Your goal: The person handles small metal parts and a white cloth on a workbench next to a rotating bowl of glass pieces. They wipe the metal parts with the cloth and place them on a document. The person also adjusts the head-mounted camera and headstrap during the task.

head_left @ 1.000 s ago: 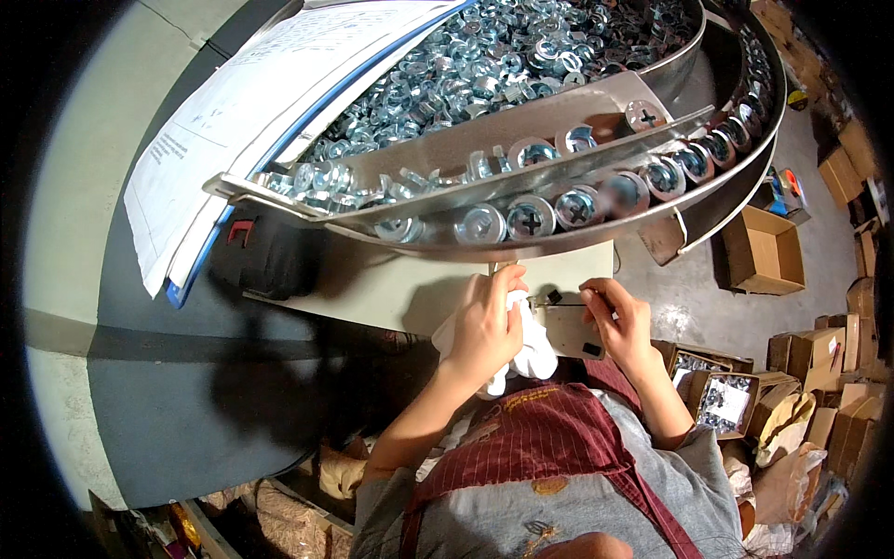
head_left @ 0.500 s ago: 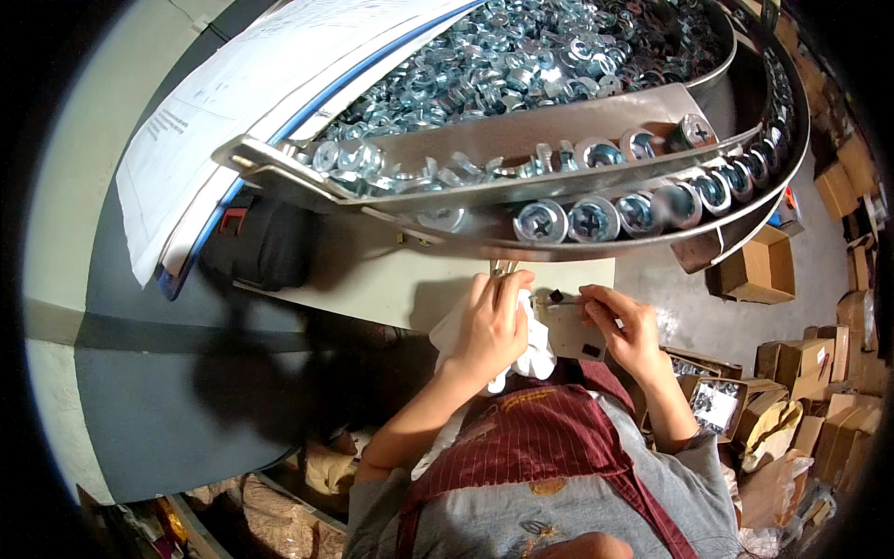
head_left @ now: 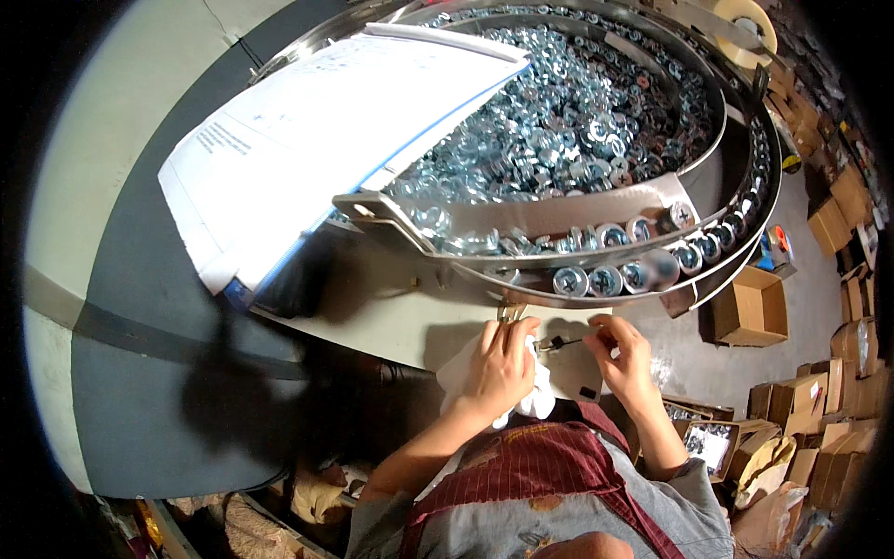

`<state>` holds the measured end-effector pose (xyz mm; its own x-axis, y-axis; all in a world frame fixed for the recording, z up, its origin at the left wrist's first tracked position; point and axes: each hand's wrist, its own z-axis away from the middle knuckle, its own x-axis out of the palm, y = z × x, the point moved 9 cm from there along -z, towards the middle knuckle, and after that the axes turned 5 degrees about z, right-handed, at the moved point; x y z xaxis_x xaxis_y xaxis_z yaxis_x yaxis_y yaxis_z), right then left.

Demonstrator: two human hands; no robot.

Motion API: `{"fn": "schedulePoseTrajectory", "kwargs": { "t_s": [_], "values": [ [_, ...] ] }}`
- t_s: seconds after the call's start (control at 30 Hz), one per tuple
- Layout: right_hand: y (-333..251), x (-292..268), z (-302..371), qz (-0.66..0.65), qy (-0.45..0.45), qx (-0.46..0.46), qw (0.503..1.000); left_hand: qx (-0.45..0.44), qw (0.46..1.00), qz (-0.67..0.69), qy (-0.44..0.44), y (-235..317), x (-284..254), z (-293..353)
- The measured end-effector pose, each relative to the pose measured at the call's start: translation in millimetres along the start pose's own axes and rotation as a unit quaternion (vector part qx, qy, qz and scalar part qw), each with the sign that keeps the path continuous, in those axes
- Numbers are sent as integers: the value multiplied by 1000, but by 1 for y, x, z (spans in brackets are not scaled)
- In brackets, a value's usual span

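Note:
My left hand (head_left: 504, 374) is closed round a bunched white cloth (head_left: 534, 402), close under the bowl's front rim. Small metal prongs (head_left: 508, 314) stick up just beyond its fingertips. My right hand (head_left: 622, 358) pinches the end of a thin rod that points left toward the cloth. A small black piece (head_left: 557, 343) sits along this rod, between the two hands. What the rod's tip touches is hidden by the cloth and my left fingers. Above both hands is a round metal bowl (head_left: 596, 303) heaped with shiny screw-like fittings (head_left: 559, 121), several lined up along its outer track.
A clipboard with white papers (head_left: 307, 121) leans over the bowl's left side. Beneath lies a pale tabletop (head_left: 391, 321). Open cardboard boxes (head_left: 751, 307) stand on the floor at right. A tape roll (head_left: 745, 30) is at the far right, and sacks (head_left: 321, 494) lie lower left.
The view has tilted up, so the bowl, clipboard and hands appear lower and more of the bowl shows. Both hands keep nearly the same pose and hold.

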<state>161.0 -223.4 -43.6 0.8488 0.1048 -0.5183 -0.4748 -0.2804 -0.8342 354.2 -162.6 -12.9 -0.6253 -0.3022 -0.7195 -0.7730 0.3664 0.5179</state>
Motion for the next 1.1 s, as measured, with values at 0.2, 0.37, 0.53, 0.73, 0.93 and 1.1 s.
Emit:
{"fn": "schedulePoseTrajectory", "kwargs": {
  "t_s": [0.2,0.37,0.53,0.73,0.93,1.1],
  "values": [
    [-4,-5,2,32,10,-32,999,4,1000,-10,21,3,-2,2],
    [-18,-5,15,110,46,-108,987,5,999,-7,35,1,-1,5],
    [-41,-5,27,178,58,-198,962,15,998,-15,56,8,-6,1],
    [-34,5,30,246,-21,-286,926,25,998,-50,33,12,-2,2],
    [-30,11,29,318,-78,-371,869,23,998,-48,25,14,-2,4],
    [-27,10,25,356,-102,-396,840,21,998,-38,42,13,3,1]
  ]
}}
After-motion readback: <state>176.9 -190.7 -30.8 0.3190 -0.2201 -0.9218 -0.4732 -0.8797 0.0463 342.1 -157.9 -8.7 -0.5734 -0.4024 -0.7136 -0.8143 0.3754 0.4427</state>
